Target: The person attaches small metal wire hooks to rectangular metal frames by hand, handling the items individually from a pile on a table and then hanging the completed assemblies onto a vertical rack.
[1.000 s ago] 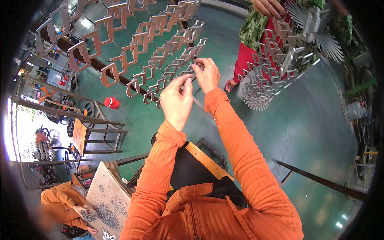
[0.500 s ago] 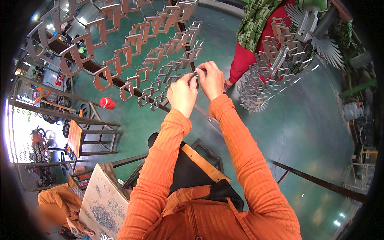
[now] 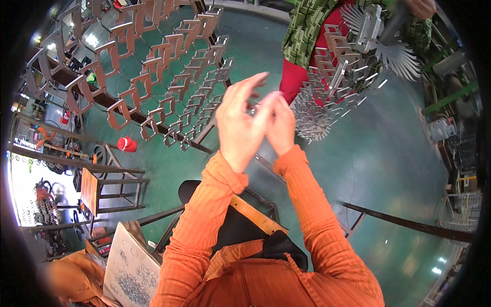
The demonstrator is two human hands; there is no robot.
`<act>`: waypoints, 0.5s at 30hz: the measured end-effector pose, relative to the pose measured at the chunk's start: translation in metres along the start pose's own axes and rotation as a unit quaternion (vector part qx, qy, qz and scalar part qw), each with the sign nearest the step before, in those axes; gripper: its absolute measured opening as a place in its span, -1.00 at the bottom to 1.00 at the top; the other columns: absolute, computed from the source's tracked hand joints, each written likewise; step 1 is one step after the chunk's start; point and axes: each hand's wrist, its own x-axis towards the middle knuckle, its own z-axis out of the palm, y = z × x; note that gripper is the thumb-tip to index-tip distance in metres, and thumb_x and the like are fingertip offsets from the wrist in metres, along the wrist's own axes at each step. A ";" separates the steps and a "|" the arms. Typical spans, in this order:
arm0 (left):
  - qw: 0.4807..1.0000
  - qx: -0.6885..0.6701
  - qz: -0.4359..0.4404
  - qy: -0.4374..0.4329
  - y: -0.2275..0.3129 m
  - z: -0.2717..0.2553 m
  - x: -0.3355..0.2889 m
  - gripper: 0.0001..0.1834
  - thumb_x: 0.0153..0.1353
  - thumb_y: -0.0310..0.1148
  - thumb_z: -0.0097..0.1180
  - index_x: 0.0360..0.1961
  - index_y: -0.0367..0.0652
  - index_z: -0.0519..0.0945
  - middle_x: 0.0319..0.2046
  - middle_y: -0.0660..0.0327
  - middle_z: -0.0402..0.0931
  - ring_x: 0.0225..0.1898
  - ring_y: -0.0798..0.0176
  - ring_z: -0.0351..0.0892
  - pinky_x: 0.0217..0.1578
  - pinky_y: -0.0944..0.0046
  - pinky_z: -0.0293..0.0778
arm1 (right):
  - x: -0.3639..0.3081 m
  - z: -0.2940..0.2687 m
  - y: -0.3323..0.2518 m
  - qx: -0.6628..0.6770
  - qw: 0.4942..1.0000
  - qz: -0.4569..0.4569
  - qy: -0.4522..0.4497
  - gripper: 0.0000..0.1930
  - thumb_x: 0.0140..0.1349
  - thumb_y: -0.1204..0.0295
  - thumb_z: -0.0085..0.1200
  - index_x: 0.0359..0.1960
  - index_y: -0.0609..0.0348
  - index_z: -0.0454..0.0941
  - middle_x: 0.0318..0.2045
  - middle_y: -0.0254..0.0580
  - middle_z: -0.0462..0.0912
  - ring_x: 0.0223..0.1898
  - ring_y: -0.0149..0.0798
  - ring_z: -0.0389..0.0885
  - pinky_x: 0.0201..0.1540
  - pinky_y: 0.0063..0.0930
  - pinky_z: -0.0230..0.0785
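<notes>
My left hand (image 3: 238, 125) is raised in front of me, smeared by motion, its fingers curved and standing apart from the thumb. Its thumb crosses in front of my right hand (image 3: 281, 128), whose fingers look curled and are partly hidden. A tiny shiny thing shows between the hands, too blurred to name. Just beyond and to the left hangs a mesh of flat metal link plates (image 3: 166, 53), joined by thin rings or wires. At the right, a bundle of similar metal pieces (image 3: 327, 87) hangs near a person in a green patterned top (image 3: 312, 25).
A dark metal frame bar (image 3: 409, 222) runs along the lower right. To the left stand a wooden stool (image 3: 90, 192) and a red bucket (image 3: 127, 144). A board with many small rings (image 3: 120, 250) lies lower left, beside a person in an orange sleeve (image 3: 89, 266).
The fingertips were pinched together on a small dark piece; now my left hand has turned and opened across the right one. The view has shifted slightly, moving the surroundings left.
</notes>
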 end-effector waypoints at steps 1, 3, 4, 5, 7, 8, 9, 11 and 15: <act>1.000 -0.009 0.026 -0.014 0.018 0.005 0.003 -0.51 -0.03 -0.36 0.35 -0.03 -0.24 0.56 -0.18 0.15 0.61 -0.31 0.33 0.56 -0.37 0.37 0.46 | -0.003 -0.011 0.002 -0.008 1.000 0.001 0.012 -0.92 0.07 0.46 0.11 -0.39 0.16 0.53 -0.38 -0.20 0.55 -0.36 -0.12 0.55 -0.26 -0.26 0.25; 0.995 -0.033 0.080 -0.043 0.045 0.017 0.007 -0.48 -0.05 -0.34 0.37 -0.01 -0.23 0.56 -0.16 0.14 0.60 -0.26 0.33 0.56 -0.33 0.37 0.45 | -0.009 -0.039 0.008 -0.050 0.998 -0.029 0.033 -0.88 0.05 0.52 0.08 -0.35 0.22 0.51 -0.37 -0.09 0.54 -0.38 -0.03 0.54 -0.26 -0.23 0.30; 0.995 -0.028 0.077 -0.051 0.050 0.021 0.007 -0.46 -0.06 -0.33 0.38 0.00 -0.23 0.55 -0.15 0.15 0.60 -0.25 0.33 0.56 -0.31 0.36 0.45 | -0.011 -0.050 0.002 -0.033 0.999 -0.014 0.039 -0.88 0.04 0.54 0.09 -0.34 0.23 0.51 -0.38 -0.08 0.54 -0.39 -0.03 0.54 -0.28 -0.24 0.32; 0.995 -0.023 0.073 -0.058 0.053 0.026 0.007 -0.44 -0.08 -0.32 0.39 0.01 -0.22 0.55 -0.15 0.15 0.60 -0.24 0.32 0.56 -0.30 0.36 0.44 | -0.012 -0.062 -0.007 -0.016 0.999 0.001 0.046 -0.87 0.03 0.56 0.09 -0.34 0.24 0.51 -0.39 -0.08 0.54 -0.39 -0.03 0.55 -0.30 -0.25 0.34; 0.995 -0.011 0.086 -0.053 0.057 0.038 0.010 -0.53 -0.02 -0.36 0.34 -0.04 -0.24 0.58 -0.21 0.15 0.63 -0.30 0.39 0.56 -0.33 0.39 0.44 | -0.009 -0.087 -0.021 0.000 0.997 -0.016 0.073 -0.86 0.02 0.61 0.12 -0.34 0.28 0.52 -0.41 -0.08 0.54 -0.42 -0.09 0.56 -0.36 -0.33 0.39; 0.997 -0.029 0.058 -0.047 0.057 0.041 0.012 -0.59 0.02 -0.38 0.31 -0.07 -0.25 0.60 -0.25 0.17 0.64 -0.33 0.42 0.55 -0.34 0.41 0.44 | -0.008 -0.099 -0.032 -0.004 0.995 -0.031 0.091 -0.88 0.04 0.60 0.14 -0.36 0.29 0.54 -0.43 -0.13 0.54 -0.42 -0.19 0.57 -0.35 -0.37 0.39; 0.997 -0.047 0.031 -0.043 0.058 0.044 0.014 -0.64 0.05 -0.39 0.28 -0.10 -0.26 0.61 -0.29 0.18 0.65 -0.36 0.45 0.54 -0.36 0.42 0.43 | -0.006 -0.109 -0.039 0.001 0.996 -0.011 0.094 -0.90 0.05 0.59 0.15 -0.37 0.30 0.54 -0.43 -0.14 0.55 -0.41 -0.22 0.57 -0.34 -0.40 0.39; 0.997 -0.081 0.000 -0.018 0.061 0.048 0.016 -0.81 0.17 -0.45 0.16 -0.20 -0.28 0.66 -0.45 0.30 0.63 -0.47 0.56 0.46 -0.43 0.50 0.40 | -0.002 -0.124 -0.050 0.009 0.995 -0.001 0.102 -0.92 0.06 0.59 0.15 -0.38 0.30 0.56 -0.44 -0.16 0.55 -0.42 -0.27 0.57 -0.32 -0.44 0.39; 0.986 -0.153 -0.052 -0.044 0.063 0.047 0.018 -0.82 0.15 -0.44 0.16 -0.28 -0.33 0.64 -0.57 0.15 0.60 -0.57 0.51 0.46 -0.52 0.43 0.39 | 0.006 -0.136 -0.059 0.021 0.992 -0.028 0.122 -0.92 0.05 0.61 0.15 -0.38 0.31 0.56 -0.43 -0.18 0.55 -0.43 -0.29 0.55 -0.31 -0.45 0.39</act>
